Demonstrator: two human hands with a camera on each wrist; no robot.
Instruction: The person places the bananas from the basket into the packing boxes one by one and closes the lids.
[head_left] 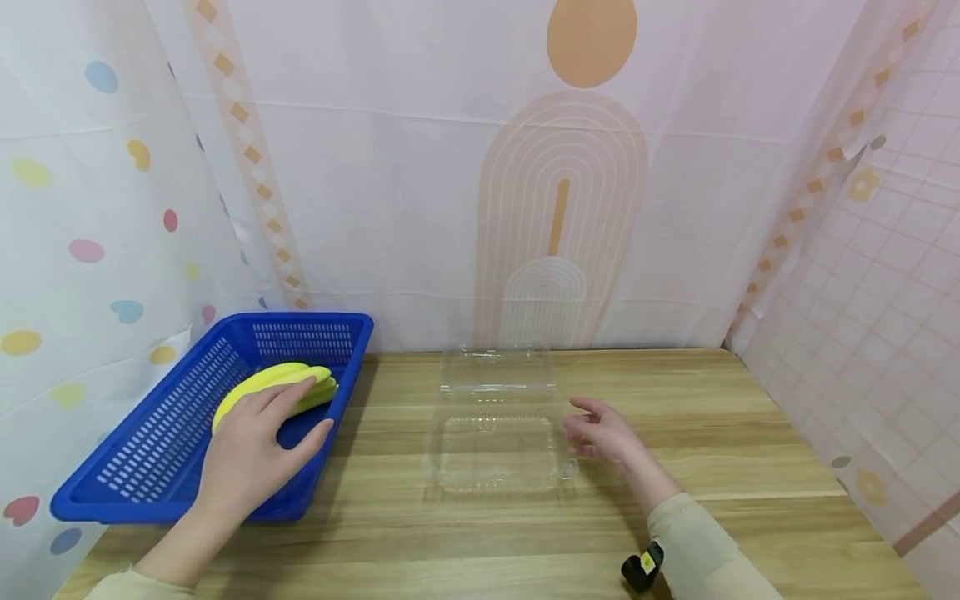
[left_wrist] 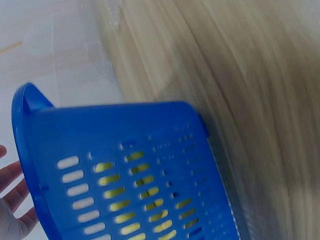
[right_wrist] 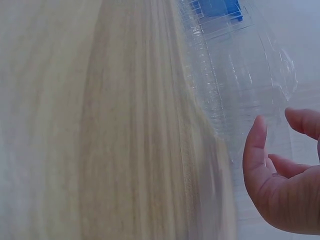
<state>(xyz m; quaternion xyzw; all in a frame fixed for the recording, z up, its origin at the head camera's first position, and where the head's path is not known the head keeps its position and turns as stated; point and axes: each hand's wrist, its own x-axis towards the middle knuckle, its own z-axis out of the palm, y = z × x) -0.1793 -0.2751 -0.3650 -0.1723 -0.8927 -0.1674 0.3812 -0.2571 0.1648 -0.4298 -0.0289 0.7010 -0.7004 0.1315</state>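
A bunch of yellow bananas (head_left: 273, 382) lies in a blue plastic basket (head_left: 360, 350) at the left of the table. Over the basket hovers my left hand (head_left: 251, 450), its thumb spread from relaxed fingers; whether it touches the bananas I cannot tell. Through the slots of the basket wall, the left wrist view shows yellow. In the middle of the table stands a clear plastic clamshell box (head_left: 498, 454) with its lid (head_left: 497, 367) raised at the back. My right hand (head_left: 603, 433) is just right of the box, fingers loosely bent and holding nothing.
The wooden table (head_left: 712, 450) ends at a patterned curtain (head_left: 420, 208) behind, with more curtain at both sides. A small black device with a yellow label (head_left: 643, 567) is by the right wrist.
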